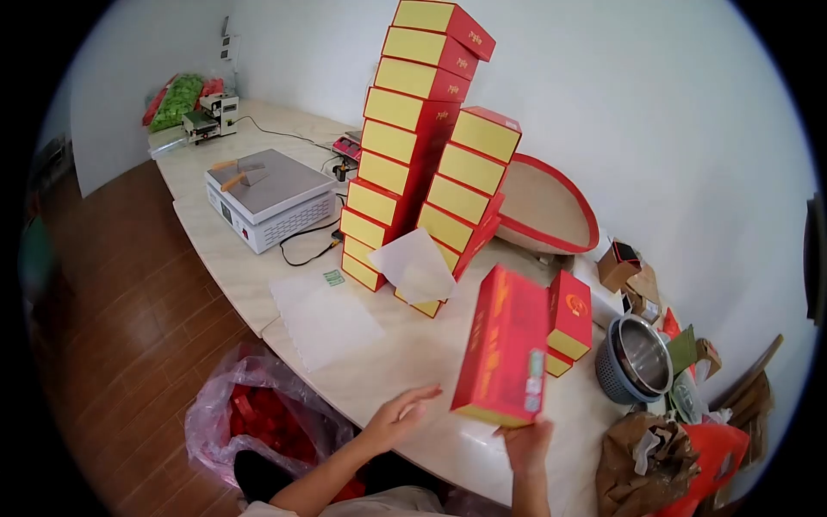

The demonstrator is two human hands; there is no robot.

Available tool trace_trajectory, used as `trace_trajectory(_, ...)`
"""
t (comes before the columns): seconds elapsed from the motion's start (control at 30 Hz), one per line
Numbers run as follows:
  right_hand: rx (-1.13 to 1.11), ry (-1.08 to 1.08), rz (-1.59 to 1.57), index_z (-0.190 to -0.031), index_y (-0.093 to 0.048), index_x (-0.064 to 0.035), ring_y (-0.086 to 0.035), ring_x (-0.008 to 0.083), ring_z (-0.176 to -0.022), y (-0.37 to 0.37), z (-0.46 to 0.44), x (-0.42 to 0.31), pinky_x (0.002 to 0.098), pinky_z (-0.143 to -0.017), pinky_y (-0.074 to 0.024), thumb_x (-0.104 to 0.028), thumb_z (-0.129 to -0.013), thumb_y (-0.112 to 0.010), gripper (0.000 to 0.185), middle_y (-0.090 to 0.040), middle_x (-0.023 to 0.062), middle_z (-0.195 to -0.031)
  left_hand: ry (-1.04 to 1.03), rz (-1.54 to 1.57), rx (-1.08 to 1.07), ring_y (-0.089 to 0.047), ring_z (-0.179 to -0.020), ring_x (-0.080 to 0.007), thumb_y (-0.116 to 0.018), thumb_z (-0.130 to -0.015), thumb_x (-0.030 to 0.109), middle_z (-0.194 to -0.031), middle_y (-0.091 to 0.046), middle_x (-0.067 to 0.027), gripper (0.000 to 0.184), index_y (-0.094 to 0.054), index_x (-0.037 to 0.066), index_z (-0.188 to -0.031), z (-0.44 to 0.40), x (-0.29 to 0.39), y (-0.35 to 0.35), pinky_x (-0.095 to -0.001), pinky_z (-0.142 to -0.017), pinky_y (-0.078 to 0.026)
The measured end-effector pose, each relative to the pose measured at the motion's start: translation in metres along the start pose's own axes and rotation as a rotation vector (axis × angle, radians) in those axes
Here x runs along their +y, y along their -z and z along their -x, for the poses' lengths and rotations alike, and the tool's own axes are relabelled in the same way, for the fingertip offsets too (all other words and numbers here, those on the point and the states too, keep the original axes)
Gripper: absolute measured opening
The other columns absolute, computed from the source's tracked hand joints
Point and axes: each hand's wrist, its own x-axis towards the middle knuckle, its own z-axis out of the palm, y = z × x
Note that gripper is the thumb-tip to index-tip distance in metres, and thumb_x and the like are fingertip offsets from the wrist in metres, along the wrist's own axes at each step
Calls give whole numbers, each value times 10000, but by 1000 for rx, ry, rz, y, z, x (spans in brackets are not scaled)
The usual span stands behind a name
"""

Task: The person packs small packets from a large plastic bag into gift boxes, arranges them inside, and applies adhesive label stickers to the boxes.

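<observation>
My right hand (527, 444) grips the near lower end of a red box (504, 345) with a yellow edge and a green-and-white label, raised and tilted over the table. My left hand (401, 418) is just left of the box, fingers apart, holding nothing. Behind the held box lie two more red and yellow boxes (570, 314), one on the other. A tall stack of such boxes (392, 138) and a shorter stack (467, 168) rise behind, and a white sheet (416, 265) leans against their lower part.
White paper with a small green piece lies on the table (297, 345). A grey-topped device (271, 194) stands at left, a round tray (547, 202) behind the stacks. Metal bowl and basket (642, 358) are at right. A plastic bag of red items (267, 422) sits below the front edge.
</observation>
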Motion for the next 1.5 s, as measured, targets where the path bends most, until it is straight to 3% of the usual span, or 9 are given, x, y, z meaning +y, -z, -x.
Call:
trace_trajectory(0.13, -101, 223, 27, -1291, -440, -54, -625, 232, -927, -49, -79, -69, 384, -639, -546, -460, -822, -607, 643, -605, 78, -1152, -108, -921, 115, -485, -1201, -286, -543, -918, 243, -1250, -553, -126, 399, -517, 62, -1273, -14, -38, 21, -399, -1044, -336)
trace_trajectory(0.27, -236, 406, 106, -1202, -500, -76, -592, 225, -1014, -116, -172, -121, 404, -814, -517, -404, -904, -492, 443, -594, 62, -1154, -104, -1147, 75, -446, -1221, -281, -573, -879, 267, -1289, -515, -106, 366, -569, 111, -1211, 0, -76, 26, -422, -1021, -340)
trace_trajectory(0.57, -273, 259, 128, -1138, -508, -129, -564, 192, -883, -239, -348, -168, 340, -755, -507, -468, -893, -531, 419, -543, 67, -1020, -84, -1066, 82, -449, -1225, -248, -568, -880, 260, -1286, -520, -75, 333, -594, 114, -1178, -1, -76, 31, -401, -1030, -325)
trace_trajectory(0.67, -235, 37, 534, -1214, -485, -111, -567, 182, -759, -238, -361, -159, 304, -669, -495, -569, -886, -490, 564, -524, 104, -1066, -34, -1060, 82, -456, -1217, -246, -573, -875, 255, -1274, -528, -75, 321, -603, 112, -1162, -3, -74, 30, -404, -1027, -326)
trace_trajectory(0.73, 41, 308, 860, -1302, -437, -83, -544, 166, -649, -240, -362, -151, 280, -615, -460, -645, -875, -439, 706, -516, 129, -1086, -57, -1061, 82, -468, -1203, -245, -577, -871, 249, -1266, -534, -70, 310, -609, 114, -1148, -3, -79, 30, -407, -1020, -331)
trace_trajectory(0.9, 112, 717, 1133, -1455, -238, -40, -474, 391, -1187, -239, -380, -133, 434, -972, -402, -632, -872, -469, 862, -323, 295, -1364, -44, -1044, 94, -479, -1188, -244, -577, -870, 241, -1252, -547, -54, 299, -611, 121, -1142, -2, -75, 31, -403, -1006, -339)
trace_trajectory(1.1, 144, 833, 1300, -1475, -234, -159, -486, 399, -1175, -235, -394, -116, 500, -924, -428, -538, -903, -474, 727, -400, 256, -1329, -63, -1016, 122, -479, -1188, -243, -569, -875, 232, -1249, -553, -48, 283, -613, 123, -1132, -2, -75, 31, -395, -1001, -341)
trace_trajectory(1.33, 244, 694, 1505, -1467, -250, -137, -499, 369, -1166, -213, -422, -118, 491, -933, -425, -533, -904, -473, 723, -484, 221, -1276, -59, -1012, 122, -483, -1186, -245, -576, -869, 220, -1251, -551, -60, 292, -608, 112, -1139, -3, -71, 30, -395, -1001, -343)
trace_trajectory(1.5, 520, 964, 1588, -1391, -345, -50, -519, 372, -1126, -115, -421, -148, 481, -923, -434, -515, -846, -584, 756, -526, 232, -1215, -32, -997, 118, -482, -1188, -258, -579, -863, 205, -1240, -559, -72, 289, -611, 103, -1131, -5, -71, 31, -403, -1001, -342)
